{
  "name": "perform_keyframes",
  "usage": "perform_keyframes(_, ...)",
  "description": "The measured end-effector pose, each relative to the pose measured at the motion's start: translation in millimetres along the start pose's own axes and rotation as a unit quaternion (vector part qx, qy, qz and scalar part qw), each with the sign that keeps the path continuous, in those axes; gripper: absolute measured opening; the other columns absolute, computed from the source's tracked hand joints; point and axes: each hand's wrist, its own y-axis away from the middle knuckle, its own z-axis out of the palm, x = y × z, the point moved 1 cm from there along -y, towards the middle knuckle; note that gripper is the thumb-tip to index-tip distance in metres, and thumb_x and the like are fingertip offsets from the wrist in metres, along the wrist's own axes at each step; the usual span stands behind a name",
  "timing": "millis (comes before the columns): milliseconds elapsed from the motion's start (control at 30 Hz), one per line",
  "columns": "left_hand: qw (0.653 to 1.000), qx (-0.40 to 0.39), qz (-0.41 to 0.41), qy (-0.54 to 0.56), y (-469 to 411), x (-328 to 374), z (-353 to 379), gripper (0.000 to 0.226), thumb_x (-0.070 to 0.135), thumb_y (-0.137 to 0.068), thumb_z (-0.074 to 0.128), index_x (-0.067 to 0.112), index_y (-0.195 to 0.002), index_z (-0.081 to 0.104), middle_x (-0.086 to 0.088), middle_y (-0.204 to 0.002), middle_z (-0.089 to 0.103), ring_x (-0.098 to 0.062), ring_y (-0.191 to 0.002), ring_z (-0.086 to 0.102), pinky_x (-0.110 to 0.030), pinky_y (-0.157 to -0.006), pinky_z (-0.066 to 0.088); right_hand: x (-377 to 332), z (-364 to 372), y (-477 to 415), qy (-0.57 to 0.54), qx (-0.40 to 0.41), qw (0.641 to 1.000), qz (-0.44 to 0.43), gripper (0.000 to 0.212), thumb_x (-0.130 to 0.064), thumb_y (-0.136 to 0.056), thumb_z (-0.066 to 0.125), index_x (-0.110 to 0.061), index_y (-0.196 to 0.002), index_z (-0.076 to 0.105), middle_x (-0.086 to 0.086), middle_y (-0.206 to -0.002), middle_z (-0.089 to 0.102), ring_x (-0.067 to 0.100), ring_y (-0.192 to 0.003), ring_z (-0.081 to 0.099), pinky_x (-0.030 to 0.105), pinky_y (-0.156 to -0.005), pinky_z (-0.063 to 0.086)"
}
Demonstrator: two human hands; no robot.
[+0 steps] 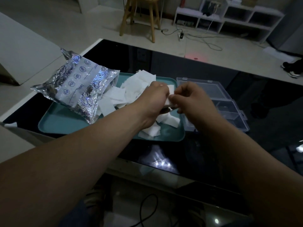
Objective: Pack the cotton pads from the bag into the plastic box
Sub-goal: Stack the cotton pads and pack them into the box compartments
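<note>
Two hands meet above the right half of one tray. The left hand [155, 97] shows its back, its fingers curled down and mostly hidden. The right hand [191, 99] faces it, thumb and forefinger pinched together. Both grip the same white pad [170, 91] between them; whether it is one pad or a few stacked is hard to make out.

Under and behind the hands lies a loose heap of cotton pads [136, 86], too many and too overlapped to count, with the wrists covering some. They lie on the teal tray [65, 122]. One crinkled silver bag [77, 86] lies on the tray's left side, its mouth open toward the heap and pads spilling from it.

Just right of the tray sits one clear plastic box [218, 99], its lid open; the right forearm hides its near corner. All rest on a glossy black table [180, 63]. Beyond are one wooden chair [142, 13], cut off at the top, and one white shelf unit [229, 18].
</note>
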Motion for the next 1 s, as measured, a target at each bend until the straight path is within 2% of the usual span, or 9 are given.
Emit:
perform_keyframes(67,0.997,0.009,0.041,-0.069,-11.7,-2.6,11.3,0.039,0.012,-0.096,0.044,0.02,-0.135,0.046,-0.01,-0.124,0.059,-0.025,-0.1,0.064,-0.034,-0.077,0.055,3.8,-21.9,-12.2,-0.019,0.015,1.0,0.013,0.014,-0.011,-0.095,0.07,-0.015,-0.101,0.058,0.008,-0.099,0.07,0.017,-0.081,0.069,0.03,-0.066,0.052)
perform_keyframes(167,0.949,0.059,0.176,-0.255,-21.1,-2.9,22.1,0.049,0.015,-0.099,0.049,0.021,-0.147,0.039,-0.007,-0.14,0.046,-0.023,-0.121,0.052,-0.037,-0.105,0.044,19.0,-63.5,-29.6,0.005,0.078,0.996,0.03,0.018,-0.009,-0.092,0.074,-0.012,-0.103,0.06,0.011,-0.099,0.071,0.021,-0.085,0.071,0.03,-0.068,0.052)
perform_keyframes(267,0.869,0.001,0.266,-0.418,-24.2,-11.4,34.2,0.039,0.017,-0.102,0.047,0.016,-0.14,0.051,-0.006,-0.142,0.05,-0.022,-0.131,0.046,-0.037,-0.109,0.039,46.0,-87.3,-36.4,0.041,0.105,0.991,0.075,0.023,-0.009,-0.088,0.077,-0.008,-0.107,0.064,0.011,-0.1,0.072,0.027,-0.092,0.072,0.032,-0.069,0.054)
perform_keyframes(367,0.788,-0.056,0.273,-0.548,-27.3,-29.2,42.7,0.04,0.024,-0.1,0.047,0.022,-0.14,0.053,-0.004,-0.143,0.054,-0.027,-0.133,0.045,-0.047,-0.108,0.038,62.6,-88.3,-38.7,0.117,0.097,0.986,0.073,0.016,-0.013,-0.086,0.078,-0.012,-0.098,0.067,0.007,-0.096,0.071,0.025,-0.09,0.069,0.033,-0.069,0.052)
perform_keyframes(500,0.728,-0.046,0.27,-0.628,-31.9,-40.5,44.8,0.037,0.029,-0.098,0.047,0.025,-0.134,0.056,0.0,-0.138,0.055,-0.026,-0.13,0.048,-0.046,-0.104,0.035,72.1,-85.9,-42.6,0.159,0.067,0.981,0.083,0.012,-0.015,-0.089,0.077,-0.014,-0.096,0.068,0.004,-0.091,0.069,0.018,-0.081,0.064,0.031,-0.061,0.046)
perform_keyframes(667,0.717,-0.037,0.277,-0.639,-33.4,-44.1,44.7,0.033,0.032,-0.101,0.044,0.024,-0.129,0.059,0.002,-0.133,0.054,-0.024,-0.125,0.049,-0.045,-0.102,0.034,83.9,-87.8,-48.7,0.179,0.062,0.976,0.106,0.011,-0.01,-0.088,0.076,-0.008,-0.096,0.068,0.007,-0.09,0.07,0.018,-0.075,0.063,0.031,-0.061,0.049)
perform_keyframes(767,0.718,-0.036,0.28,-0.636,-34.6,-45.4,45.2,0.033,0.032,-0.101,0.043,0.023,-0.128,0.059,0.003,-0.133,0.054,-0.024,-0.124,0.049,-0.045,-0.102,0.034,88.6,-86.4,-52.6,0.198,0.062,0.971,0.122,0.01,-0.014,-0.086,0.075,-0.011,-0.093,0.07,0.006,-0.09,0.071,0.023,-0.084,0.066,0.039,-0.076,0.057)
perform_keyframes(900,0.718,-0.041,0.277,-0.638,-34.3,-47.2,44.3,0.033,0.032,-0.101,0.043,0.023,-0.13,0.058,0.002,-0.134,0.053,-0.025,-0.124,0.049,-0.046,-0.103,0.036,86.0,-80.5,-55.4,0.253,0.067,0.953,0.153,0.015,-0.023,-0.081,0.071,-0.01,-0.087,0.071,0.009,-0.087,0.07,0.03,-0.088,0.067,0.043,-0.085,0.057)
perform_keyframes(1000,0.738,-0.044,0.29,-0.607,-29.9,-39.1,41.6,0.039,0.029,-0.098,0.047,0.021,-0.135,0.057,-0.001,-0.139,0.053,-0.026,-0.128,0.049,-0.046,-0.105,0.039,83.8,-74.2,-55.0,0.279,0.081,0.943,0.162,0.014,-0.026,-0.08,0.072,-0.016,-0.084,0.064,0.006,-0.086,0.067,0.034,-0.093,0.065,0.05,-0.096,0.053)
